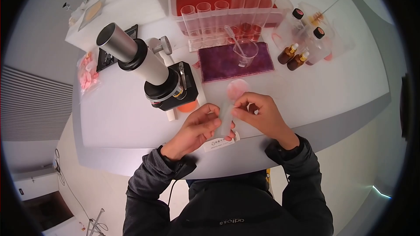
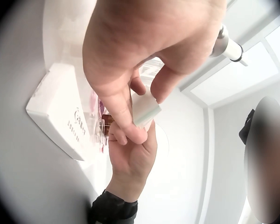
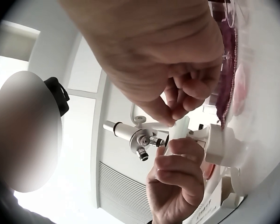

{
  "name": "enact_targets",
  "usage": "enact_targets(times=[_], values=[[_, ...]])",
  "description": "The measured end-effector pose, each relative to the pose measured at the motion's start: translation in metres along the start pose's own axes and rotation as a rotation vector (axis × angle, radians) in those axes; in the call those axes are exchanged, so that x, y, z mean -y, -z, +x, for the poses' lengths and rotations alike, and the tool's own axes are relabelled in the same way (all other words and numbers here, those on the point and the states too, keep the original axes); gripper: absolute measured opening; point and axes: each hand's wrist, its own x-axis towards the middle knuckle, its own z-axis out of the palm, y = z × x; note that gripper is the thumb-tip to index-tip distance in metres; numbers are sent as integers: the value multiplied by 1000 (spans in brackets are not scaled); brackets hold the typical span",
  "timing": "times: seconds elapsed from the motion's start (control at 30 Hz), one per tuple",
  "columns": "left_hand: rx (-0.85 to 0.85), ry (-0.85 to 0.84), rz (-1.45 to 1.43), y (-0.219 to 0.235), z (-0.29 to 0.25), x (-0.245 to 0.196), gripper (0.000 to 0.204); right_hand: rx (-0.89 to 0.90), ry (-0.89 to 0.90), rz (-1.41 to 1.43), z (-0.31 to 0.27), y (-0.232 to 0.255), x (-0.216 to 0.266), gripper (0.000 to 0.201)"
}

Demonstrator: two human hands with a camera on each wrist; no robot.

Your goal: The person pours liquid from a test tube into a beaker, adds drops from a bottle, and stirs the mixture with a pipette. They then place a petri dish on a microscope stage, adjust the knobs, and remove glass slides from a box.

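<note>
In the head view my left hand (image 1: 197,130) holds a small stack of glass microscope slides (image 1: 225,119), pale and translucent. Its edge looks greenish in the left wrist view, where the thumb and fingers grip the stack (image 2: 144,108) from both sides. My right hand (image 1: 263,114) pinches the far upper end with thumb and forefinger, its other fingers curled in. From the right wrist view, those fingertips meet right at the top of the stack (image 3: 179,128). Below the hands, a white printed box (image 1: 221,143) lies by the table's front edge.
A microscope (image 1: 162,76) stands close on the left. Behind the hands are a pink round pad (image 1: 238,88), a purple mat (image 1: 214,67) with a beaker (image 1: 246,57) holding a dropper, and a test tube rack (image 1: 197,43). Brown dropper bottles (image 1: 287,55) stand to the right.
</note>
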Motion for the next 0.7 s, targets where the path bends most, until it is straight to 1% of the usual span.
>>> enact_targets(times=[0.13, 0.23, 0.33, 0.43, 0.53, 0.7], values=[[1, -7, 13, -2, 1, -1, 19, -44, -52, 27, 1, -4, -4, 11], [-13, -8, 11, -3, 1, 1, 19, -57, -41, 68, 3, -6, -6, 13], [-6, -15, 15, -2, 2, 2, 20, -37, -139, 157, 3, -6, -9, 15], [-11, -8, 31, -4, 2, 0, 20, -48, -89, 251, 5, -7, -7, 24], [-28, -11, 27, -2, 2, 4, 20, -23, -109, 258, 6, -7, -8, 27], [-19, -13, 55, 3, 3, 6, 21, 24, -124, 274, 6, -7, -12, 25]])
